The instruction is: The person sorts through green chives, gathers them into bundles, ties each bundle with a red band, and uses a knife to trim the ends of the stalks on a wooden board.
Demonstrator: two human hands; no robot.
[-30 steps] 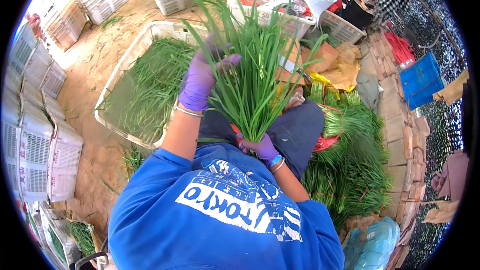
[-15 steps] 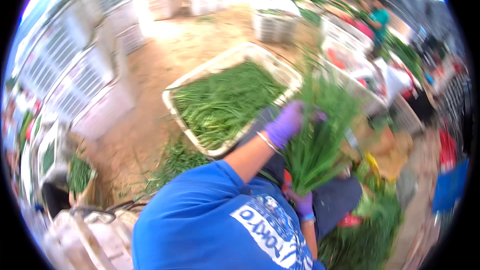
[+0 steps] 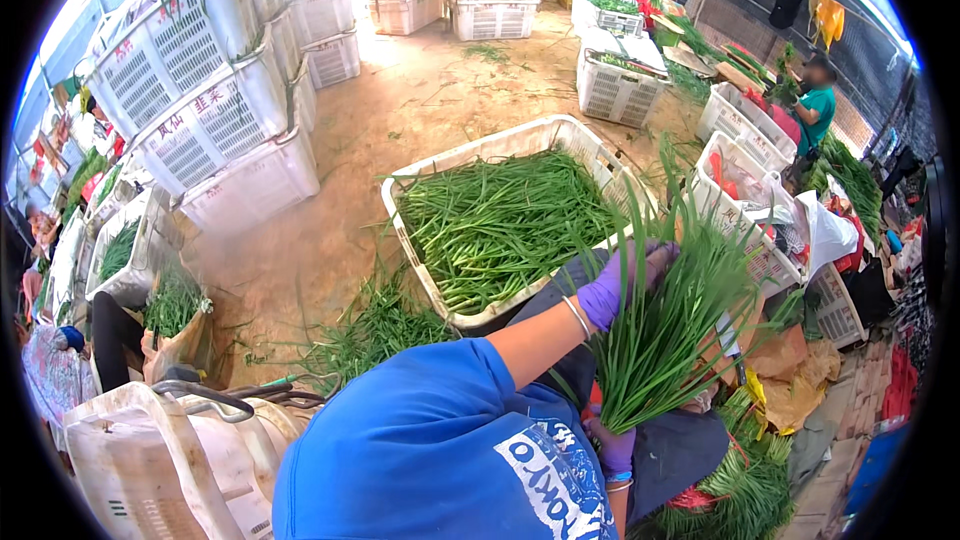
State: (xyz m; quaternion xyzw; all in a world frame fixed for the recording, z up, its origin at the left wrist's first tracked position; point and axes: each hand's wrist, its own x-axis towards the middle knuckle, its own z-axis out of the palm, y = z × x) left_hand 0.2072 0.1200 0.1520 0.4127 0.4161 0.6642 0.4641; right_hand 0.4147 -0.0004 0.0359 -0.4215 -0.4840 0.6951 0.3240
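Many bladelike leaves (image 3: 650, 350) — fanned — fill the gloved right hand (image 3: 612, 447).

We are seeing white slatted plastic crates (image 3: 215, 130) standing stacked at the left. At upper right, we are noticing a teal-shirted person (image 3: 820, 112) and a hanging yellow cloth (image 3: 828, 20).

Head-worn fisheye, facing down, close above greens (image 3: 648, 365)

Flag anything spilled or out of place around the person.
Loose green leaves lie heaped on the dirt floor beside the low white crate, outside it rather than with the greens inside, so they look spilled or discarded. The bunch in the right hand shows no obvious damage.
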